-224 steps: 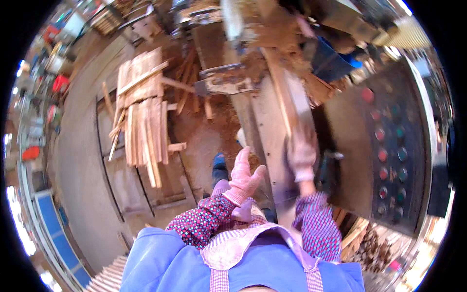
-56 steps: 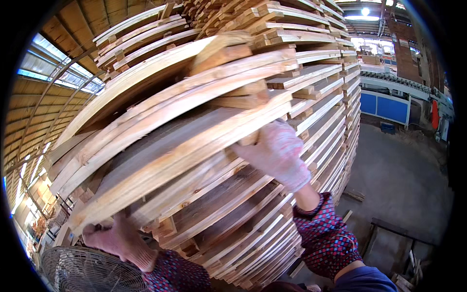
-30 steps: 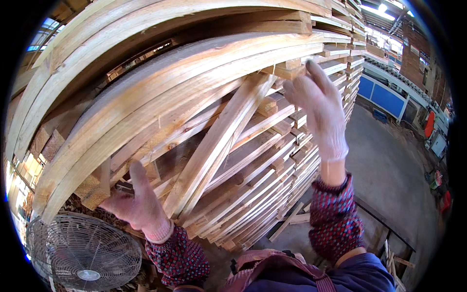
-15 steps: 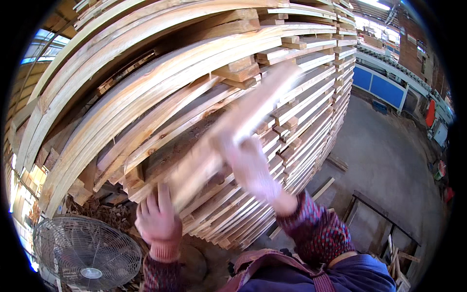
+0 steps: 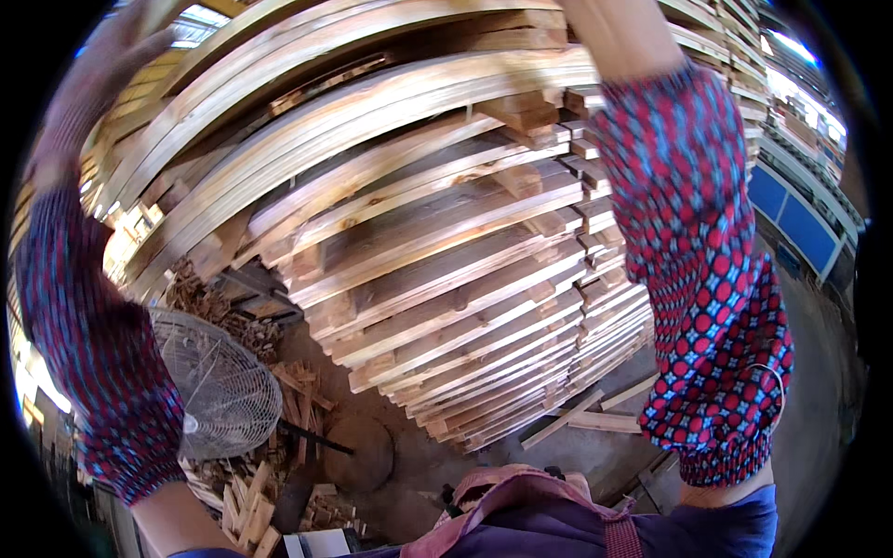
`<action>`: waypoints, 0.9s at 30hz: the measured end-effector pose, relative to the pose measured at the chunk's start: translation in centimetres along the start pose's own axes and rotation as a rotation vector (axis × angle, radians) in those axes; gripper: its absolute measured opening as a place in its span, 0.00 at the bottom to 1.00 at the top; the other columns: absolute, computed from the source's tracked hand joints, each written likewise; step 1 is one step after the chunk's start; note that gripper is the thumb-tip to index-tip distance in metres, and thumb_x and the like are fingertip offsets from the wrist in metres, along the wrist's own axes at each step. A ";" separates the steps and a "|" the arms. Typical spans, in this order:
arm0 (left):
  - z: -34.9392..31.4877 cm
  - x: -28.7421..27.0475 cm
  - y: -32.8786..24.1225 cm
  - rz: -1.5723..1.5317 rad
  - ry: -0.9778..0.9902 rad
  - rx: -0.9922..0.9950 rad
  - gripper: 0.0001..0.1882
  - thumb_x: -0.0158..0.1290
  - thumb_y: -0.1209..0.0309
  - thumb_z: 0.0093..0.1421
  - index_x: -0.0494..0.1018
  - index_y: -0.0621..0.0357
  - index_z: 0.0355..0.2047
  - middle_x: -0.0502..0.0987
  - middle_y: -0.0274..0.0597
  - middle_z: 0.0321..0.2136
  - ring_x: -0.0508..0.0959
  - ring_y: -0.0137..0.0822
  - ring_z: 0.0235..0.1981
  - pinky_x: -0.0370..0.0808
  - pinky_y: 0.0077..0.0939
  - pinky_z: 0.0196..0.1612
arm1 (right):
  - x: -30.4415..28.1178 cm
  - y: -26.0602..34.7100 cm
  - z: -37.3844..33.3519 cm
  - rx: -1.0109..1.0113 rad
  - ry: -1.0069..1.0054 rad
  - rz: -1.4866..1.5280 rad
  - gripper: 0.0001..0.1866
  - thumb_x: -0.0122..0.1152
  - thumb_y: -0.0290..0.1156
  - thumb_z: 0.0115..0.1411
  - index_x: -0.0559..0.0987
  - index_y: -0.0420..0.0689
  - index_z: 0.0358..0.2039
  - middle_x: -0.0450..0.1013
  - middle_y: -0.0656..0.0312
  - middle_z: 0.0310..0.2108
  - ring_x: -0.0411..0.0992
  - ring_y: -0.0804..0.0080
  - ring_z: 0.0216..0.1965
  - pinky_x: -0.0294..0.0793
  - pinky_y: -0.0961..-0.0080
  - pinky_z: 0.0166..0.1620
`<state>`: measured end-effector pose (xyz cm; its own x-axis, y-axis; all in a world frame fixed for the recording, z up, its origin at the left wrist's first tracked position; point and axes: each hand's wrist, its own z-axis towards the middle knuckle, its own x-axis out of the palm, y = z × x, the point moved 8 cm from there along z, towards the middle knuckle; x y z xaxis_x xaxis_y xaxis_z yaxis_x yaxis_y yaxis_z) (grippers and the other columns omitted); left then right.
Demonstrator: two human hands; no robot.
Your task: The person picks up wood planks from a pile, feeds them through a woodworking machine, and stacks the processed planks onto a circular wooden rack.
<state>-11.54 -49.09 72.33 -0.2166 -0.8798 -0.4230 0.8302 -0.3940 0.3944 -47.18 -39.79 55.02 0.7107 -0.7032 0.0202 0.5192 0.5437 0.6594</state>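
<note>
Both my arms are raised along a tall stack of sawn wooden boards (image 5: 419, 270), with short blocks between its layers. My left hand (image 5: 98, 88), in a knitted glove, is high at the far left, beside the stack's upper left end. Its thumb stands off to the right, next to a tan piece of wood (image 5: 175, 13) at the upper edge. The fingers are blurred and partly cut off, so I cannot tell if they grip it. My right forearm (image 5: 684, 177), in a patterned sleeve, reaches up past the stack's right part; that hand is beyond the upper edge.
A wire-caged fan (image 5: 219, 391) stands at the lower left, near wood offcuts (image 5: 246, 507) and a heap of shavings (image 5: 200, 302). Loose boards (image 5: 595, 420) lie on the floor right of the stack. A blue-panelled machine (image 5: 805, 223) stands farther right.
Both hands have gone up, the left to the upper left and the right out of the picture. The board they handled in front of the stack no longer shows there.
</note>
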 end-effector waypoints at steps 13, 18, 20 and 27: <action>-30.5 8.9 -7.8 -0.557 -0.696 -0.225 0.29 0.51 0.70 0.65 0.56 0.69 0.62 0.60 0.56 0.63 0.60 0.48 0.66 0.61 0.41 0.67 | -1.7 -14.0 -11.6 0.462 0.139 0.842 0.28 0.43 0.49 0.71 0.73 0.32 0.50 0.78 0.45 0.43 0.81 0.63 0.39 0.83 0.66 0.43; -26.3 21.8 -4.9 -0.811 -0.029 -1.013 0.34 0.66 0.63 0.55 0.67 0.72 0.55 0.73 0.52 0.50 0.75 0.39 0.48 0.73 0.37 0.53 | 3.1 -13.7 -6.8 0.545 0.284 0.915 0.33 0.30 0.53 0.72 0.67 0.37 0.59 0.76 0.41 0.46 0.78 0.56 0.46 0.86 0.68 0.30; -24.3 23.2 -5.0 -1.351 -0.263 -0.938 0.25 0.65 0.69 0.56 0.72 0.70 0.50 0.78 0.43 0.40 0.79 0.30 0.35 0.77 0.24 0.39 | 5.4 -13.0 -6.3 0.585 0.475 1.205 0.33 0.32 0.54 0.71 0.65 0.39 0.61 0.69 0.40 0.54 0.71 0.59 0.56 0.85 0.68 0.39; -22.3 26.0 -1.8 -1.324 -0.226 -0.725 0.22 0.63 0.61 0.59 0.75 0.69 0.43 0.79 0.40 0.32 0.76 0.26 0.29 0.72 0.18 0.32 | 8.9 -16.2 -3.9 0.810 0.852 1.902 0.36 0.44 0.53 0.65 0.56 0.43 0.66 0.59 0.45 0.63 0.64 0.52 0.61 0.70 0.68 0.58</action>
<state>-7.20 -65.32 42.40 -0.9982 -0.0580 0.0161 0.0332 -0.7538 -0.6563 -47.42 -53.11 41.62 0.0814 0.6792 0.7295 -0.8998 -0.2647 0.3468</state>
